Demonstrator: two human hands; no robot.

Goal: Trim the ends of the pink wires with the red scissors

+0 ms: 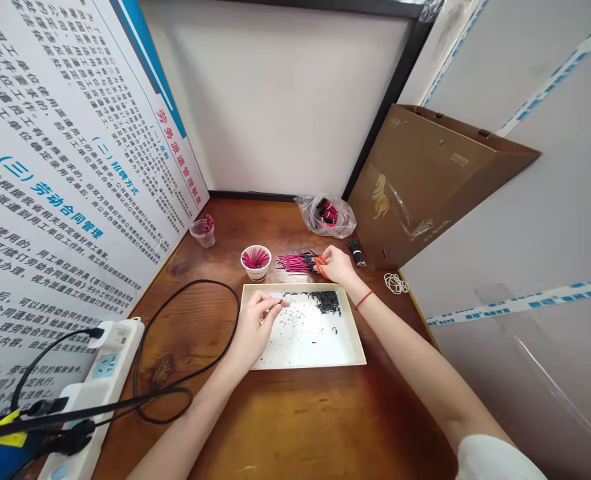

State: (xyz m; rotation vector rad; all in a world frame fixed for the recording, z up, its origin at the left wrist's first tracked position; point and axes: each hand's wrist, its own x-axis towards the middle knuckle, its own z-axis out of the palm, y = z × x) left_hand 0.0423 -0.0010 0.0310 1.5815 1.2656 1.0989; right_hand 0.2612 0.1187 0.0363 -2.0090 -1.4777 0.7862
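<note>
My left hand [256, 327] is over the left side of a shallow white tray [300, 357], its thumb and forefinger pinched on a thin dark-tipped piece [281, 303], too small to make out fully. Beyond the tray's back edge, my right hand [339, 267] is closed around orange-handled scissors [320, 261]. The scissors' dark blades point left, over a row of pink-and-black wires [295, 264] lying on the table. Black cut bits [328, 302] are heaped in the tray's back right corner, with small specks scattered across its floor.
A white cup [256, 273] of pink wires stands behind the tray, and a clear cup [205, 241] farther left. Behind are a plastic bag [343, 227] and a black bundle [356, 253]. White bands [396, 283], a brown box [400, 193], a black cable [195, 283] and a power strip [118, 360] flank the table.
</note>
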